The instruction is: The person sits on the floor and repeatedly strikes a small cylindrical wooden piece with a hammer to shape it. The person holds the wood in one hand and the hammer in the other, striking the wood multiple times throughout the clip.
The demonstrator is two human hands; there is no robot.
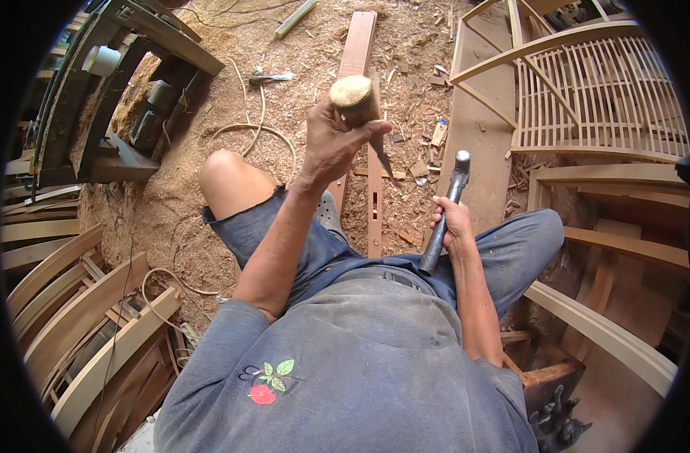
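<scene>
My left hand (336, 143) is wrapped round a chisel, raised above the work. The chisel's thick handle (351, 92) has a pale round butt turned up, and its dark blade (380, 157) points down and to the right. Lower and to the right, my right hand (454, 221) grips a hammer (458, 183) by its dark handle, metal head upward. Beneath the chisel, a reddish wooden bar (374, 234) with narrow slots runs away from my lap between my legs. Another long wooden piece (356, 45) lies along its left side.
Wood shavings and offcuts cover the ground (194, 121). A small tool (271, 78) and a looping cord (262, 124) lie ahead on the left. A machine frame (133, 90) stands far left; curved boards (96, 317) stack below it. At right are a plank (481, 113) and a slatted wooden frame (586, 98).
</scene>
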